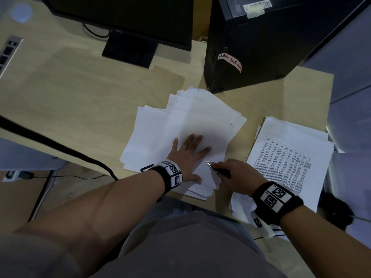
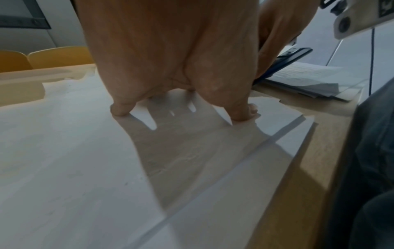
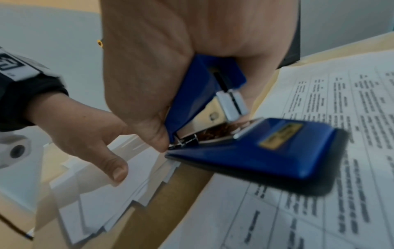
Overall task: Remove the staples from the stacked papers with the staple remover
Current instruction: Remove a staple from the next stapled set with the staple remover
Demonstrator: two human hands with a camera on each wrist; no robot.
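Observation:
A loose stack of blank white papers (image 1: 180, 125) lies fanned out on the wooden desk (image 1: 80, 101). My left hand (image 1: 187, 155) lies flat on the stack with fingers spread, pressing it down; in the left wrist view its fingertips (image 2: 121, 109) touch the top sheet (image 2: 85, 168). My right hand (image 1: 234, 173) grips a blue staple remover (image 3: 245, 146) at the stack's near right corner. Its metal tip (image 1: 208, 163) points at the papers beside my left thumb (image 3: 115, 166). No staple is visible.
A second pile of printed sheets (image 1: 289, 157) lies to the right, under my right wrist. A black computer tower (image 1: 261, 41) stands behind the papers, and a monitor (image 1: 128, 23) on its stand is at the back. A black cable (image 1: 60, 145) runs along the desk's left edge.

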